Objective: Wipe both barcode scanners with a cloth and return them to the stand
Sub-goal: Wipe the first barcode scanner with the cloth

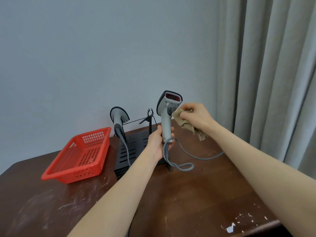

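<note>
Above the stand (131, 151), left hand (156, 144) gripping scanner (166, 115), right hand (196, 117) pressing cloth (186, 124)

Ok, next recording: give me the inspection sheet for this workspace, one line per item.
Surface: dark wooden table, scuffed, with white chips near the front right edge.
Job's things: held scanner upright in the air; second scanner seated on the black stand; tan cloth against the held scanner's handle.
Clutter: red basket left of the stand, nothing seen inside.
Grippers: left hand grips the held scanner's handle base; right hand pinches the cloth.
Cables: grey cable loops over the table; the second scanner's cable trails down the stand.
Surroundings: plain wall, grey curtain at right.
</note>
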